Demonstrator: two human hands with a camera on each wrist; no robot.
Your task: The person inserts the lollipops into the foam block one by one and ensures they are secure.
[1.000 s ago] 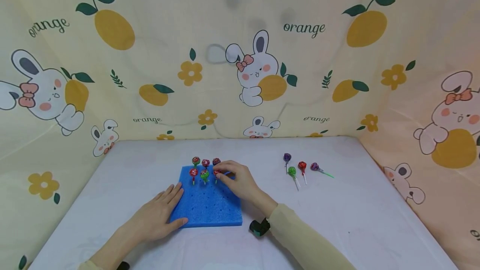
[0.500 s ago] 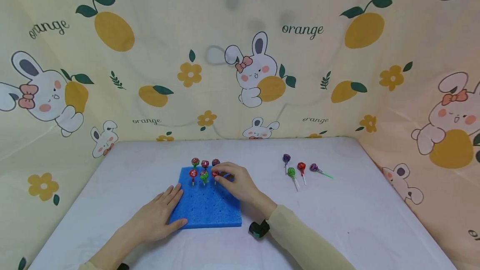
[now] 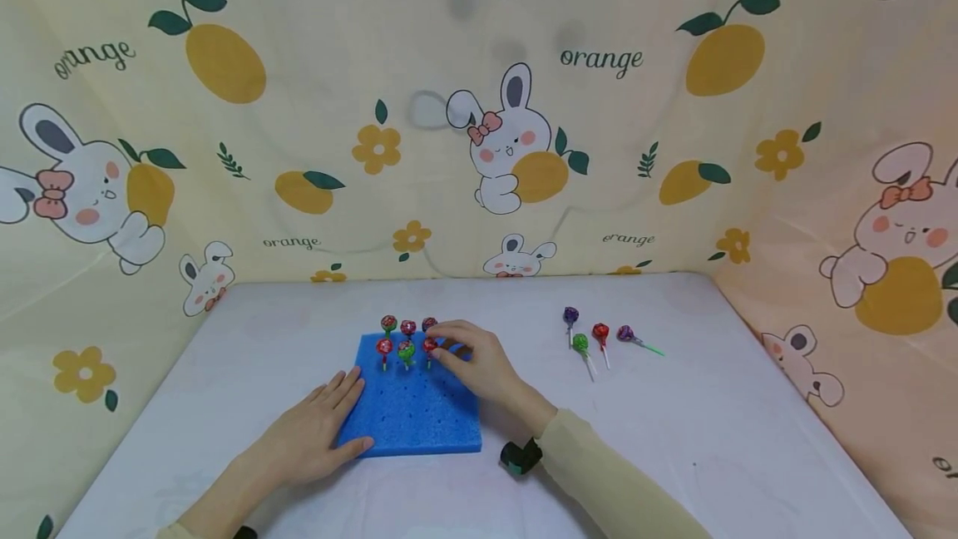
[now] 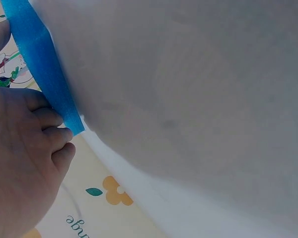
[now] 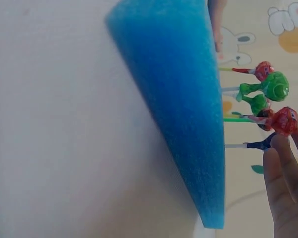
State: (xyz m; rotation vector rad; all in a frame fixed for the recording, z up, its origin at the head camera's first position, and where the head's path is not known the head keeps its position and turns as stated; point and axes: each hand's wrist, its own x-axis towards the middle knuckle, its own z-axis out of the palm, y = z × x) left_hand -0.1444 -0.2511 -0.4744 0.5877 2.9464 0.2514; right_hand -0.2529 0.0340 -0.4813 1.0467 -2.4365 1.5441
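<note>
A blue foam block with rows of small holes lies on the white table. Several lollipops stand in its far rows, red and green ones. My right hand reaches over the block's far right part. Its thumb and fingertips pinch the head of the red lollipop, which stands upright at the right end of the second row. My left hand lies flat with straight fingers on the block's near left corner, and its fingers touch the foam edge.
Several loose lollipops, purple, green and red, lie on the table to the right of the block. Patterned fabric walls close in the back and both sides. A black wrist device sits on my right forearm.
Almost nothing differs: my right hand stays at the red lollipop, and my left hand has not moved.
</note>
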